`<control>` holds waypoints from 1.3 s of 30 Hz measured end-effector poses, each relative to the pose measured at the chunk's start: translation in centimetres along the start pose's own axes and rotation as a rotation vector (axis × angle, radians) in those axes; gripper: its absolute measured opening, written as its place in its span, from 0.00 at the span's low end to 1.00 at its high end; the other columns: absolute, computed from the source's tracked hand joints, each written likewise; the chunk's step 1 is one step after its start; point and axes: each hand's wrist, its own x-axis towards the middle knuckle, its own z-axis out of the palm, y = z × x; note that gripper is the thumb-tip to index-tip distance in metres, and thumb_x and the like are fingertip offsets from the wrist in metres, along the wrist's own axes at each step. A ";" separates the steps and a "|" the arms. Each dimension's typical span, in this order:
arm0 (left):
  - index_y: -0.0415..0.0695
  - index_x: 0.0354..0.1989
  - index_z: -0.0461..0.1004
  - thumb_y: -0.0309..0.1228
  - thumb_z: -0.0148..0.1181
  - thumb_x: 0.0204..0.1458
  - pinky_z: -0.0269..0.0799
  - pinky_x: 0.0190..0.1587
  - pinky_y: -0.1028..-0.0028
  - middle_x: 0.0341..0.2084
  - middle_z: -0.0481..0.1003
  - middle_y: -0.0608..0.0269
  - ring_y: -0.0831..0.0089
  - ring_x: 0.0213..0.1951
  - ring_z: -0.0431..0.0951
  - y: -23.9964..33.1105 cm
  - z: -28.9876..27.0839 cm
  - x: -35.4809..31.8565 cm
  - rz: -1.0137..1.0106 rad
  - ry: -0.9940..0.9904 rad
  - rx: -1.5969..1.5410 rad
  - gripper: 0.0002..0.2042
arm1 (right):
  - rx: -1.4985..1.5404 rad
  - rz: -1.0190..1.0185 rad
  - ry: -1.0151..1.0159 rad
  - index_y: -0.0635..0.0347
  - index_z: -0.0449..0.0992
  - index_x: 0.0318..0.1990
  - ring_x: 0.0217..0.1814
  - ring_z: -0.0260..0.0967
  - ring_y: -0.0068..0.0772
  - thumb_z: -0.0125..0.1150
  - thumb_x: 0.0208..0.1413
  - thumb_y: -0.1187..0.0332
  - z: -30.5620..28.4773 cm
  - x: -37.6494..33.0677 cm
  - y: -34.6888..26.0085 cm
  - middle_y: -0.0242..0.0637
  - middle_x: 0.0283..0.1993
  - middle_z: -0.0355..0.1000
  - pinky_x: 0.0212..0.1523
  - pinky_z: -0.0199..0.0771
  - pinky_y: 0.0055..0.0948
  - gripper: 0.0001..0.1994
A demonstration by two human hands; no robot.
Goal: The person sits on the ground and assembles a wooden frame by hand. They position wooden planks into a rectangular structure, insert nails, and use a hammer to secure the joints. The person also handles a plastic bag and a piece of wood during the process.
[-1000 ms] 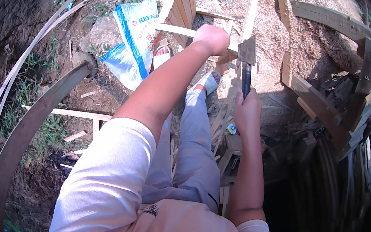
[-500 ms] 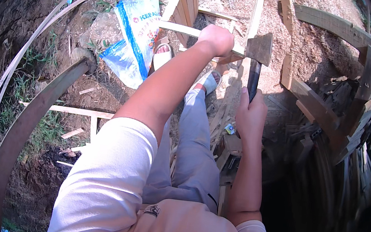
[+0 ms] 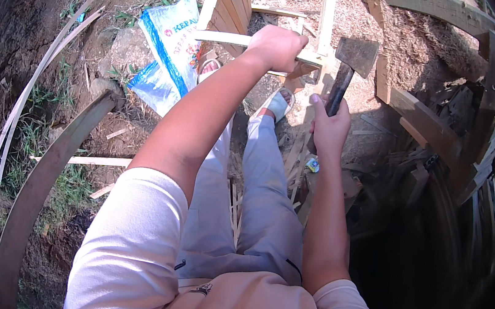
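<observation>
My left hand is closed around a pale wooden strip, which lies crosswise at the near end of a wooden frame with a slatted side. To its right, my right hand grips the dark handle of a hatchet. The hatchet's head is raised, tilting to the right, and stays apart from the strip. Fingers of my left hand hide the middle of the strip.
A white and blue plastic sack lies left of my sandalled feet. Long thin strips and a curved plank are on the left. Stacked timber stands at the right, beside sawdust-covered ground.
The hatchet has swung from nearly upright to leaning right, and my right hand has turned with it. My left hand keeps its hold on the strip. The whole view has shifted slightly.
</observation>
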 end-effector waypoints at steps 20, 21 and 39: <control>0.52 0.48 0.84 0.49 0.76 0.54 0.80 0.36 0.58 0.28 0.85 0.60 0.53 0.33 0.87 1.3 2.6 -0.4 0.034 0.322 -0.070 0.19 | 0.421 0.033 -0.308 0.70 0.74 0.54 0.17 0.68 0.24 0.70 0.64 0.76 2.1 11.0 4.6 0.31 0.23 0.72 0.18 0.69 0.29 0.15; 0.52 0.47 0.84 0.49 0.76 0.54 0.80 0.36 0.58 0.27 0.84 0.60 0.53 0.33 0.86 1.4 2.5 -0.4 0.024 0.302 -0.064 0.19 | 0.429 0.036 -0.315 0.69 0.74 0.53 0.17 0.68 0.24 0.70 0.64 0.76 2.2 11.4 4.7 0.31 0.23 0.72 0.18 0.69 0.30 0.14; 0.52 0.48 0.81 0.50 0.74 0.57 0.80 0.35 0.56 0.26 0.84 0.61 0.53 0.33 0.87 1.0 2.2 -0.2 0.031 0.251 -0.013 0.19 | 0.539 0.093 -0.411 0.69 0.73 0.60 0.18 0.68 0.23 0.74 0.61 0.77 1.9 12.0 5.4 0.30 0.24 0.72 0.19 0.68 0.28 0.22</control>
